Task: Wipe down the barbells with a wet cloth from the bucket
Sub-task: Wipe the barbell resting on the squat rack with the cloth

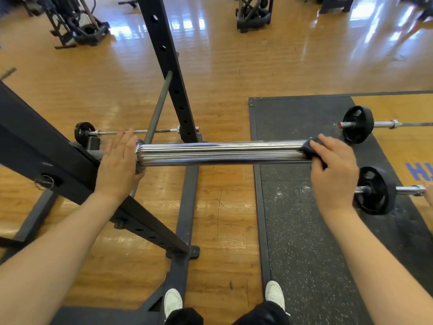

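The chromed barbell sleeve (222, 153) lay racked across centre, stiff, heavy and likely slick. The right hand (332, 170) at 3 o'clock pinched a limp dark cloth (308, 150); the left hand (119, 160), grip wide, braced the collar.

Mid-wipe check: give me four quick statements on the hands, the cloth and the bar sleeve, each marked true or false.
1. The right hand grips a dark cloth on the chrome sleeve. True.
2. The left hand holds the cloth. False: it rests by the sleeve's collar end, with no cloth.
3. The cloth is at the sleeve's outer end. True.
4. A bucket stands by the white shoes. False: no bucket is in view.
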Tool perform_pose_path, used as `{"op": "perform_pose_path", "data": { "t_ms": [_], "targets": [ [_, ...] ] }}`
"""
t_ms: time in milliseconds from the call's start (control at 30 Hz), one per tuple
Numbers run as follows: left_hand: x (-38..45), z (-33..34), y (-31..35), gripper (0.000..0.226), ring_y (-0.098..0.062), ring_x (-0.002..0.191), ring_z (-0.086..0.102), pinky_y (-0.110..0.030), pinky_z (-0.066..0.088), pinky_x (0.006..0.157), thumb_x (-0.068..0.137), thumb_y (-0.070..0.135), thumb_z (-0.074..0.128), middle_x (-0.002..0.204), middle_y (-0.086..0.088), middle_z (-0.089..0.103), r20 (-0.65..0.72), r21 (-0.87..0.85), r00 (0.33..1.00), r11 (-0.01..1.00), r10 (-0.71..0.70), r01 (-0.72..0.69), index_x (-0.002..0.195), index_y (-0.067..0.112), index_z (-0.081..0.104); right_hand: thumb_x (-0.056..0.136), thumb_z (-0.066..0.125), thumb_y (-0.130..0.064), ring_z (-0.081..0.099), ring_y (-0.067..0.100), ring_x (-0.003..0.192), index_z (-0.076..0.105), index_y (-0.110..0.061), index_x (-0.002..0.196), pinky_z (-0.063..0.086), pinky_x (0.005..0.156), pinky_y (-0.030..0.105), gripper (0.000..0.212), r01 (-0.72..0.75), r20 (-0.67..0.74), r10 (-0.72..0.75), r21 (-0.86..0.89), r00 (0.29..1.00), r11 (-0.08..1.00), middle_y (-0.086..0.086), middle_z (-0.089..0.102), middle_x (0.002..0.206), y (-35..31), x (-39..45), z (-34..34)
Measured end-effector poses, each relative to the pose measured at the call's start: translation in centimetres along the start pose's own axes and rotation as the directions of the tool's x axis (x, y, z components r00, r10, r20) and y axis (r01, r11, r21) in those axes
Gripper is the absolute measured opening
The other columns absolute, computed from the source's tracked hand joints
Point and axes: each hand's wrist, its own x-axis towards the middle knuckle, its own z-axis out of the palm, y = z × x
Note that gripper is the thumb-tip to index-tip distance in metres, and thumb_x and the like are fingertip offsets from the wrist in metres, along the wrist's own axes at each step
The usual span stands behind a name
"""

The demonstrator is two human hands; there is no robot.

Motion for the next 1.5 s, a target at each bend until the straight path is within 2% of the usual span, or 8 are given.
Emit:
{"op": "perform_pose_path", "data": {
  "t_ms": [167,333,467,567,700,933,1100,1500],
  "targets": [
    [0.5,-0.3,-0.4,0.085,-0.034,0.142,0.021,-0.044,0.01,0.115,0.063,0.003,0.084,0.147,-0.018,0.035,0.057,-0.083,0.998,0.996,-0.018,0.023,0.135,-0.001,0.038,0.083,0.048,0.004,0.055,0.029,0.107,0.07,0.004,0.1,0.045,0.094,0.047,0.028,0.004,-0.075,-0.002,0.027,0.997,1.0,0.02,0.066,0.108,-0.3,-2.4,0.1],
    [3.3,-2.2,-1.6,0.083,-0.027,0.145,0.009,-0.044,0.008,0.116,0.07,0.022,0.079,0.155,-0.01,0.023,0.335,-0.079,0.941,0.996,0.056,-0.031,0.14,0.009,0.036,0.083,0.054,0.007,0.058,0.034,0.106,0.07,0.001,0.103,0.04,0.095,0.037,0.027,0.0,-0.058,0.001,0.015,0.998,1.0,0.017,0.066,0.111,-0.5,-0.1,0.6],
    [1.6,-2.4,-0.9,0.102,-0.029,0.146,0.002,-0.049,0.005,0.115,0.069,0.024,0.08,0.157,-0.014,0.012,0.218,0.057,0.975,0.997,0.035,-0.048,0.149,0.008,0.018,0.081,0.055,0.01,0.054,0.03,0.109,0.069,0.002,0.105,0.042,0.095,0.041,0.029,0.057,-0.039,-0.056,0.016,0.998,0.998,0.019,0.065,0.113,0.5,-1.3,0.1],
    [-0.8,-1.5,0.2,0.106,-0.036,0.141,0.021,-0.057,0.016,0.111,0.061,0.019,0.087,0.151,-0.022,0.028,0.113,0.132,0.993,0.99,0.04,-0.055,0.144,-0.002,0.025,0.082,0.053,0.007,0.055,0.032,0.106,0.069,0.002,0.104,0.044,0.094,0.041,0.028,0.052,-0.037,-0.051,0.02,0.998,0.998,0.019,0.065,0.111,0.4,-1.1,0.2],
    [-0.1,-1.0,0.4,0.106,-0.04,0.14,0.021,-0.055,0.016,0.112,0.059,0.014,0.088,0.149,-0.025,0.029,0.1,0.136,0.995,0.991,-0.019,0.006,0.142,-0.006,0.027,0.084,0.055,0.007,0.055,0.032,0.107,0.068,0.002,0.108,0.043,0.096,0.043,0.028,0.015,-0.002,-0.014,0.034,1.0,0.999,0.018,0.064,0.112,-0.3,-0.6,0.2],
    [1.8,-2.1,0.0,0.097,-0.035,0.145,0.005,-0.048,0.012,0.116,0.063,0.007,0.084,0.153,-0.02,0.024,0.217,0.005,0.976,1.0,0.005,-0.006,0.142,-0.003,0.03,0.079,0.068,-0.005,0.048,0.031,0.101,0.068,0.003,0.106,0.028,0.095,0.017,0.029,0.046,0.052,-0.047,0.015,0.998,0.999,0.02,0.064,0.106,-0.2,-0.7,-0.6],
    [3.5,-3.7,-0.1,0.099,-0.026,0.146,-0.004,-0.044,0.012,0.117,0.07,0.01,0.079,0.157,-0.01,0.014,0.409,-0.103,0.912,0.994,0.021,0.024,0.149,0.007,0.019,0.081,0.064,0.005,0.054,0.034,0.097,0.069,0.003,0.103,0.028,0.091,0.014,0.023,0.016,0.038,-0.017,0.019,0.999,1.0,0.019,0.066,0.102,-0.2,0.1,-0.5],
    [3.3,-4.0,0.2,0.1,-0.024,0.146,-0.006,-0.044,0.014,0.115,0.07,0.009,0.079,0.158,-0.008,0.012,0.401,-0.098,0.916,0.994,0.002,0.041,0.149,0.008,0.018,0.079,0.056,0.01,0.049,0.028,0.095,0.07,0.006,0.098,0.033,0.092,0.014,0.024,0.03,-0.051,-0.029,0.026,0.998,0.999,0.022,0.066,0.1,0.3,-2.0,-0.2]
  ]
}}
